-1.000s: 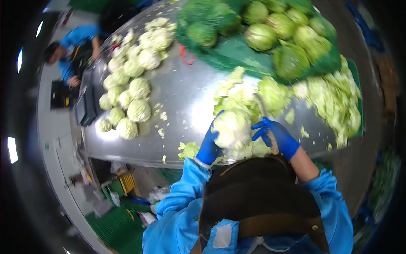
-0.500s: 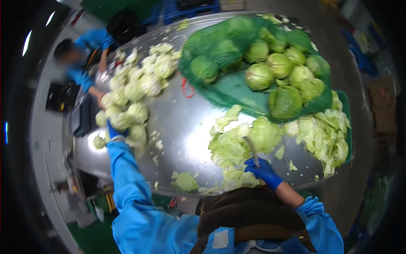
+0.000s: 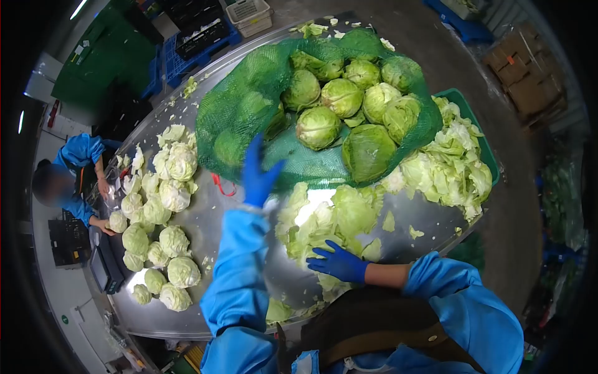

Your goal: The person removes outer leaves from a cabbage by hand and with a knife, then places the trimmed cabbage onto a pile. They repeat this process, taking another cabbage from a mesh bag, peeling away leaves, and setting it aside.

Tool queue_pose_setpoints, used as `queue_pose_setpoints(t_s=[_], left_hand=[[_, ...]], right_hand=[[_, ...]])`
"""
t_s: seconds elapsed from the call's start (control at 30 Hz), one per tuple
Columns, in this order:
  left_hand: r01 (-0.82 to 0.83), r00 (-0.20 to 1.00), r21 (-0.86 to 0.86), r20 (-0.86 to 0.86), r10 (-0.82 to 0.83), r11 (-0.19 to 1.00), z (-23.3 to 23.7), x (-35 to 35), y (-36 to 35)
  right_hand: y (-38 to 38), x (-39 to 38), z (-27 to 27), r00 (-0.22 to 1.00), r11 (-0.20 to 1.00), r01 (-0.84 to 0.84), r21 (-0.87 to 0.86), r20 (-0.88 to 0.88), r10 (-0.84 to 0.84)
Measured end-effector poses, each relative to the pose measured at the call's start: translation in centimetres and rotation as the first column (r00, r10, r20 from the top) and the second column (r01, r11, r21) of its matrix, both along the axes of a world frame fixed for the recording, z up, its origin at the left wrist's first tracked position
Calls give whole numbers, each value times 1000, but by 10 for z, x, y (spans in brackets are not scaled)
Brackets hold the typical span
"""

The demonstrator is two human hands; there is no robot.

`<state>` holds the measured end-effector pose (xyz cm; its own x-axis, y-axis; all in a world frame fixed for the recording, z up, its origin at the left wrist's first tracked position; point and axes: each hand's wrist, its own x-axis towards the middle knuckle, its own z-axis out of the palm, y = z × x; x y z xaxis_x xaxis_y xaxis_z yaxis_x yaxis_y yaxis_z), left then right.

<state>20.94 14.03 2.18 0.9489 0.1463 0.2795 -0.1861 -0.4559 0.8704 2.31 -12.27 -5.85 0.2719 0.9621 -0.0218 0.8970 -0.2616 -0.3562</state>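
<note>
My left hand [image 3: 256, 174], in a blue glove, is raised over the steel table [image 3: 218, 218] with its fingers apart and nothing in it, just in front of the green net bag [image 3: 249, 106] full of whole cabbages [image 3: 317, 126]. My right hand [image 3: 339, 262], also gloved in blue, lies low on a heap of loose cabbage leaves [image 3: 330, 215] near the table's front edge. No knife shows in it, and its grip is hidden. Several trimmed pale cabbages [image 3: 163, 215] lie on the left part of the table.
A big pile of outer leaves [image 3: 451, 165] fills a green crate [image 3: 468, 103] at the right. A co-worker in blue [image 3: 75, 171] stands at the table's far left by a black scale [image 3: 103, 269]. Crates [image 3: 205, 31] and cardboard boxes [image 3: 523, 75] stand beyond.
My left hand set a trimmed cabbage among those at the left, then swung back up toward the net bag. My right hand, which held a knife, has dropped onto the leaves.
</note>
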Motion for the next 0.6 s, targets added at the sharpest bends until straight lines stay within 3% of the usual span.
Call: queue_pose_setpoints(t_s=[0.07, 0.1, 0.17, 0.23, 0.27, 0.3, 0.37, 0.4, 0.43, 0.5, 0.53, 0.6], left_hand=[[128, 974, 347, 132, -183, 929, 6, 41, -54], [129, 982, 498, 58, -182, 857, 12, 55, -75], [159, 986, 754, -87, -143, 637, 22, 77, -105], [144, 989, 766, -106, -99, 626, 8, 96, -107], [141, 990, 774, -118, -77, 617, -2, 103, -104], [115, 992, 653, -111, -55, 748, -10, 108, -94], [43, 994, 359, -108, -5, 932, -28, 115, -59], [-59, 970, 4, -237, 59, 998, -48, 108, -40], [-203, 926, -329, -370, 71, 922, -60, 95, -25], [-343, 884, -718, -464, -50, 605, -31, 35, -12], [-314, 895, -703, -444, -49, 638, -12, 12, -20], [-303, 912, -513, -399, 89, 803, -35, 4, -17]], right_hand=[[-29, 13, 1, 991, 993, 93, -67, -86, -99], [-46, 19, 1, 980, 985, 140, -101, -126, -153], [-87, 44, 11, 989, 967, 142, -211, 70, -130], [-131, 58, -18, 957, 952, 287, -101, 58, -283], [-156, 65, -37, 942, 935, 330, -130, 105, -318], [-168, 75, -21, 919, 919, 374, -123, 185, -349], [-174, 90, 25, 942, 829, 335, -447, 130, -310], [-176, 89, 36, 926, 865, 359, -351, 16, -378], [-175, 91, 42, 898, 887, 391, -246, -107, -426], [-159, 78, 64, 787, 852, 514, -103, -339, -515], [-140, 76, 83, 706, 800, 595, -75, -428, -565], [-109, 73, 81, 588, 700, 713, 41, -580, -564]])
